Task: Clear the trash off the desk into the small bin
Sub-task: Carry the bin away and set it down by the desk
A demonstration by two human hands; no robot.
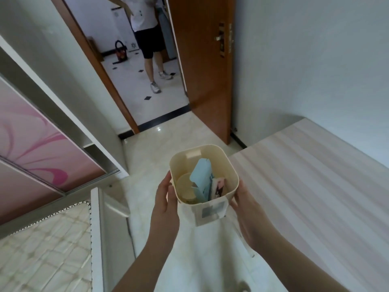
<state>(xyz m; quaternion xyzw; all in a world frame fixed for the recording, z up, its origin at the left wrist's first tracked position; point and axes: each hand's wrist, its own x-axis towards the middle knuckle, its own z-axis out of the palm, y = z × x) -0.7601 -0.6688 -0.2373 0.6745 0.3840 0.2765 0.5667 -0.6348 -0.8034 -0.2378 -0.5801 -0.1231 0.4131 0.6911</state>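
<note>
I hold a small cream bin [210,211] in the air in front of me, just left of the desk's corner. My left hand [167,199] grips its left wall and my right hand [244,202] grips its right wall. Inside the bin stand a light blue carton [202,178], a paper cup [186,186] and a small wrapper with a dark cartoon print [219,189]. A grey label sits on the bin's near wall. The pale striped desk [305,182] lies to the right, with nothing showing on its visible top.
An open wooden door [202,60] leads to a tiled hallway where a person [147,39] stands. A wardrobe with a pink sliding panel [31,144] is on the left. A bed with a woven mat [42,249] fills the lower left. Glossy floor lies ahead.
</note>
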